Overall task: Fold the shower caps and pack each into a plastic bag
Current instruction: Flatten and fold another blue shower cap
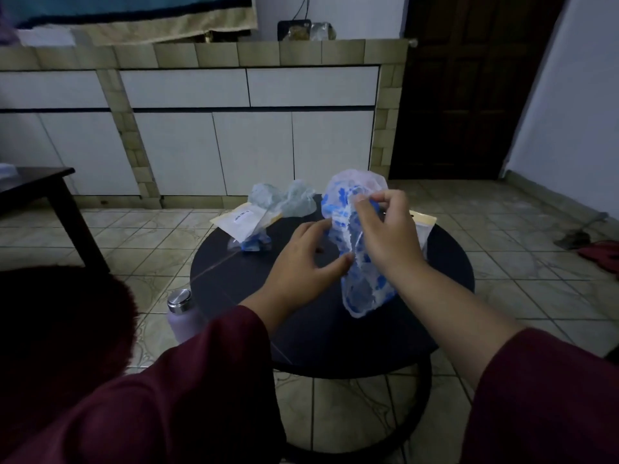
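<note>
Fingers [363, 200] of the right hand [385, 236] pinch the upper part of a white shower cap with blue spots [360, 262], holding it up above the round dark desk [445, 262]. Left hand [301, 259] fingers curl loosely, thumb and fingertips touching the cap's side. Farther back on the desk lie a crumpled pale cap [284, 199], a flat plastic bag with a label [241, 221] and a packed bag [249, 244]. Another bag [423, 226] lies behind the right hand.

1 head-worn camera looks forward and down, close over a round table [445, 262].
</note>
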